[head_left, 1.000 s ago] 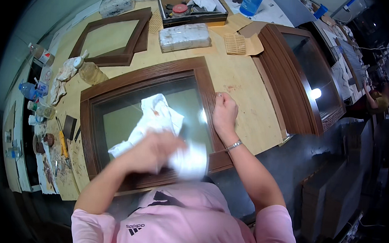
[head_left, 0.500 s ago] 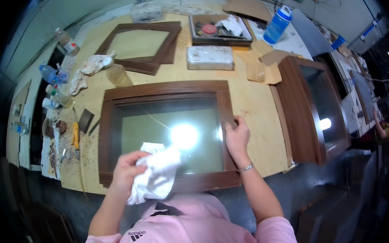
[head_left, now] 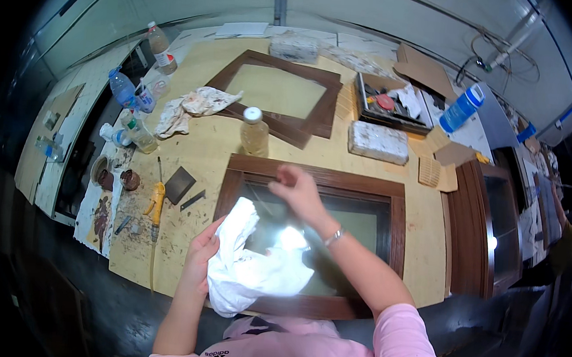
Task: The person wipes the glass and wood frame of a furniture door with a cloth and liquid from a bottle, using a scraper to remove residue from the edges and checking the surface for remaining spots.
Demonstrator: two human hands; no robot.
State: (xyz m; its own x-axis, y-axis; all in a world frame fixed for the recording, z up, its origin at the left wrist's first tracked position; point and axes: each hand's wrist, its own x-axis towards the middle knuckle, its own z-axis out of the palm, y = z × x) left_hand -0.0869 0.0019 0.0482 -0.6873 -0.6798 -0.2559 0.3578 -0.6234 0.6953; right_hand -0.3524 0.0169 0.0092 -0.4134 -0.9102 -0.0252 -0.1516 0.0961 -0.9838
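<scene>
My left hand point(head_left: 201, 255) grips a bunched white cloth point(head_left: 239, 275) over the near left part of a brown wooden frame point(head_left: 396, 223) with a glass pane point(head_left: 354, 249). Bright light reflects off the glass beside the cloth. Above the frame's far side hovers my right hand point(head_left: 301, 196), empty, its fingers loosely bent and apart, pointing left. Just beyond the frame's far left edge stands a clear bottle point(head_left: 254, 140) of yellowish liquid with a white cap. My right hand is near this bottle, not touching it.
Stacked brown frames point(head_left: 324, 108) lie farther back. A stained rag point(head_left: 194, 109), a yellow-handled tool point(head_left: 157, 202) and a dark flat pad point(head_left: 179, 185) lie left. A white-wrapped block point(head_left: 378, 142), an open box point(head_left: 396, 116) and a blue bottle point(head_left: 462, 108) stand back right; more framed panels point(head_left: 468, 224) stand right.
My right hand has left the frame's right edge and moved left across the glass toward the capped bottle. The cloth stays in my left hand. The view has turned left.
</scene>
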